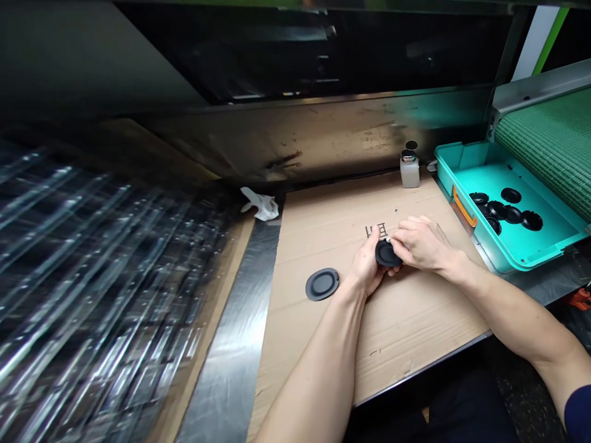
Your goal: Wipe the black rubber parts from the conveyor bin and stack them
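My left hand grips a round black plastic cap over the cardboard sheet, thumb on its near side and fingers beneath. Bent over the cap's upper right edge, the closed fingers of my right hand press against the rim. A small whitish bit shows at those fingertips; what they pinch is mostly hidden. A second black cap, with a raised ring and a small notch at its edge, lies flat on the cardboard to the left of my hands.
Brown cardboard covers the metal bench. A small bottle stands at the back. On the right, a teal tray holds several black parts beside a green conveyor belt. A crumpled white tissue lies near stacked clear trays at left.
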The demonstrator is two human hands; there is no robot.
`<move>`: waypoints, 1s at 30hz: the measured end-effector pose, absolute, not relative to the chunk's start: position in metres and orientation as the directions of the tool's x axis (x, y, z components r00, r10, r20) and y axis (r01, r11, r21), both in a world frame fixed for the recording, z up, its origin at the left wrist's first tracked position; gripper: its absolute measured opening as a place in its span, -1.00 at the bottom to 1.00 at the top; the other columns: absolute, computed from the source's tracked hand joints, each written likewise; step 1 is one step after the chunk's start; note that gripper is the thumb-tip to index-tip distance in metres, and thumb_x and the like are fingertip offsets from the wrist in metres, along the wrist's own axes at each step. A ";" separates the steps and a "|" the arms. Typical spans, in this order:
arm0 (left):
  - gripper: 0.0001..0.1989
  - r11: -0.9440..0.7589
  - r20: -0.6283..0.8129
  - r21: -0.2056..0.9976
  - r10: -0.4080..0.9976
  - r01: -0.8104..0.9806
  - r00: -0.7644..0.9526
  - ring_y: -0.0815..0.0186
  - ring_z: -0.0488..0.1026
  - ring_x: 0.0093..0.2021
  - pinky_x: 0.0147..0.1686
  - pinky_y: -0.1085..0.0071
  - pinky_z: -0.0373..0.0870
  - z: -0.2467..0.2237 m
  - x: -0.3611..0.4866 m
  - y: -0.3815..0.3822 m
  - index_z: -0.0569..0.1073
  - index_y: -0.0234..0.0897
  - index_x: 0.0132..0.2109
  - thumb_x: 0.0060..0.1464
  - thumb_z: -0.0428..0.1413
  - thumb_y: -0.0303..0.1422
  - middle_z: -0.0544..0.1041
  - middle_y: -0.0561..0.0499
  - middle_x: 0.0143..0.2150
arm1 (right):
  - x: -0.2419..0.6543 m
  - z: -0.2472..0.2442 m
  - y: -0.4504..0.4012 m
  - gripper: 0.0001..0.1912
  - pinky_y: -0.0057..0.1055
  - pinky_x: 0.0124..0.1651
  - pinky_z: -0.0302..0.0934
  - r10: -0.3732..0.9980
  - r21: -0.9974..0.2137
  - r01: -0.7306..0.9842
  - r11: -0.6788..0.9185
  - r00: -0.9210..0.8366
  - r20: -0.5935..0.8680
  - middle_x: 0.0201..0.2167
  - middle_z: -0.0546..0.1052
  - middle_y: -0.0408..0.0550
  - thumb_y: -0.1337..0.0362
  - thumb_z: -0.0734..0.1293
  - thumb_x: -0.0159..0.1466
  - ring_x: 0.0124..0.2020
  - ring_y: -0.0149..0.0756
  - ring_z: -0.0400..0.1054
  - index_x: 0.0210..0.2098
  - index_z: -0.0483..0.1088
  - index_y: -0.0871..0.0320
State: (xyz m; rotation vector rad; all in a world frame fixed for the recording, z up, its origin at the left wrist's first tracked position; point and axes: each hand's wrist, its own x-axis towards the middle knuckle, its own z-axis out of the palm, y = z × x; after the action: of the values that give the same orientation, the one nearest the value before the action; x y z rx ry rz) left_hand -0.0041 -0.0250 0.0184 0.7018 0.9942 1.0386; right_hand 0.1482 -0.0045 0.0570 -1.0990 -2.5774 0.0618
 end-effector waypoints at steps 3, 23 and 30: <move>-0.39 0.342 -0.322 0.878 0.940 -0.334 0.115 0.34 0.32 -0.73 -0.75 0.45 0.18 0.015 -0.001 -0.024 0.41 -0.29 -0.55 0.27 0.02 0.10 0.39 -0.04 -0.70 | 0.146 0.055 -0.003 -0.71 -0.28 -0.07 0.10 0.694 -0.146 0.684 0.715 -0.668 0.270 -0.25 0.55 0.05 0.29 0.22 0.43 -0.17 -0.18 0.32 -0.26 0.56 0.20; -0.30 0.475 -0.447 0.756 0.877 -0.450 0.174 0.37 0.33 -0.69 -0.75 0.53 0.16 0.026 -0.011 -0.023 0.53 -0.46 -0.36 0.41 -0.28 -0.05 0.48 -0.19 -0.57 | 0.168 0.061 0.012 -0.65 -0.38 -0.22 0.08 0.840 -0.312 0.802 0.510 -0.385 0.382 -0.28 0.56 0.00 0.26 0.16 0.44 -0.26 -0.27 0.35 -0.31 0.55 0.16; -0.33 0.549 -0.549 0.599 0.812 -0.583 0.200 0.40 0.30 -0.68 -0.78 0.58 0.16 0.031 -0.022 -0.019 0.51 -0.52 -0.28 0.41 -0.30 -0.10 0.44 -0.18 -0.56 | 0.172 0.058 0.020 -0.67 -0.35 -0.19 0.10 0.926 -0.265 0.908 0.324 -0.249 0.283 -0.17 0.58 0.09 0.27 0.16 0.44 -0.16 -0.18 0.40 -0.23 0.56 0.19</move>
State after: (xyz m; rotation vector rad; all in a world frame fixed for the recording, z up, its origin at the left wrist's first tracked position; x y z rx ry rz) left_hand -0.0221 -0.0190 0.0312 0.2834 0.9514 0.9932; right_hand 0.1722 0.0196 0.0577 -1.6267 -2.2122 0.0651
